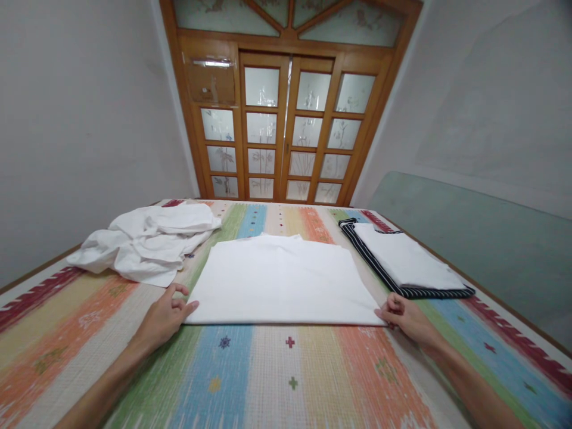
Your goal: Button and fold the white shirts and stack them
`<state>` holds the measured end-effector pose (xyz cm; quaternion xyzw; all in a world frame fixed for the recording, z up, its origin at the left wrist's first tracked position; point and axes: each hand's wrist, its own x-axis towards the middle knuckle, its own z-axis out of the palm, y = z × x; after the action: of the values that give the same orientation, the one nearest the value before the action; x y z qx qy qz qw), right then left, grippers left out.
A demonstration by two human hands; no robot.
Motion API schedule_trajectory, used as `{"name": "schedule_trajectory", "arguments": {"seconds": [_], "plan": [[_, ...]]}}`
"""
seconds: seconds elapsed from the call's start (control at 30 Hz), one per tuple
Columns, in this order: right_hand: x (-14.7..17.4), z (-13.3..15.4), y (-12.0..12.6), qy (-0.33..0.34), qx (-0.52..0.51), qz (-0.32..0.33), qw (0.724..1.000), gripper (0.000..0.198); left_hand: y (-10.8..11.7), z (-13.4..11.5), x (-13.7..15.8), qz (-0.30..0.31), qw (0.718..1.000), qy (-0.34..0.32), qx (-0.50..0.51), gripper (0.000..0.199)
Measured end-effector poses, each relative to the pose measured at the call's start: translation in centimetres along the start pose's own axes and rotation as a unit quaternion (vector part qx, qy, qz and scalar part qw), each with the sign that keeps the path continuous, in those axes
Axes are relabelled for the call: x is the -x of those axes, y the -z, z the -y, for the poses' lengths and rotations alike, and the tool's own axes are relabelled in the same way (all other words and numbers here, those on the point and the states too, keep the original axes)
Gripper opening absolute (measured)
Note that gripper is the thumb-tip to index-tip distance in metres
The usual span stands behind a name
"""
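Dead centre on striped cover [272,372]: folded white garment [286,283], flat, straight edge at 6 o'clock. Left hand [166,316] curled nearly closed, pinching its 8 o'clock corner; right hand [406,319] likewise at 4. Crumpled white cloth [152,241] at 10; folded white piece [406,257] on black-striped one [372,256] at 2.
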<state>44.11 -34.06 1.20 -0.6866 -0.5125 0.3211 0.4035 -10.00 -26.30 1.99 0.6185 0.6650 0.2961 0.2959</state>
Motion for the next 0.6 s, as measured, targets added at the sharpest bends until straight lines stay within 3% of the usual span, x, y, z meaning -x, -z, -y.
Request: {"name": "schedule_trajectory", "arguments": {"seconds": [0.13, 0.23, 0.33, 0.47, 0.53, 0.6], "plan": [[-0.3, -0.4, 0.2, 0.054, 0.111, -0.017, 0.992, 0.038, 0.7, 0.5, -0.1, -0.005, 0.994, -0.051, -0.094, 0.04], [-1.1, 0.4, -0.3, 0.084, 0.232, -0.039, 0.968, 0.025, 1.2, 0.1, -0.6, -0.01, 0.978, -0.092, -0.185, 0.032], [-2.1, 2.8, -2.3, 0.16, 0.3, -0.084, 0.937, 0.021, 0.3, -2.0, -1.2, -0.034, 0.956, -0.204, -0.206, 0.031], [-3.1, 6.9, -7.9, 0.308, 0.273, -0.051, 0.91, 0.022, -4.0, -6.0, -2.1, 0.025, 0.917, -0.351, -0.188, 0.037], [-3.4, 8.3, -11.2, 0.364, 0.263, -0.016, 0.893, 0.03, -6.9, -7.6, -2.6, 0.06, 0.899, -0.384, -0.201, 0.046], [-3.5, 8.9, -14.1, 0.408, 0.263, 0.036, 0.874, 0.046, -9.5, -8.6, -2.8, 0.132, 0.877, -0.404, -0.224, 0.061]]}}
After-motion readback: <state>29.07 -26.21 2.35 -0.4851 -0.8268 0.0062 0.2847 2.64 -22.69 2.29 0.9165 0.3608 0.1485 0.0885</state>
